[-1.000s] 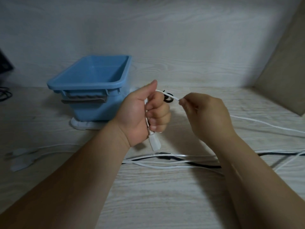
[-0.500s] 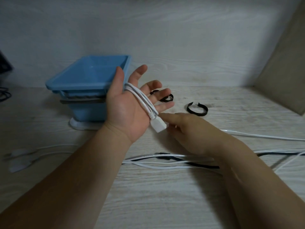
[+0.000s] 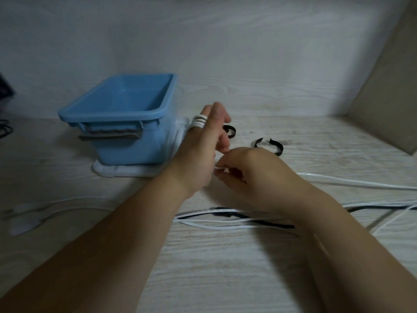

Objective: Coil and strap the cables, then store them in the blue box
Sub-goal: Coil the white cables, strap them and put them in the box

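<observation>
Several loops: cable wound round my left hand, fingers straight.
Right hand: pinches cable beside my left palm.
Box: behind left hand.

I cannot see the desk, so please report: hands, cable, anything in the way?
Left hand open, white cable looped round its fingers. Right hand pinches the cable. Blue box looks empty; black straps loose nearby.

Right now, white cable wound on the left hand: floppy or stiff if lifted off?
Probably floppy: the cable wraps tightly round the left hand. Unstrapped, its loops would likely spring apart. Its slack tail past the right hand may drag.
</observation>
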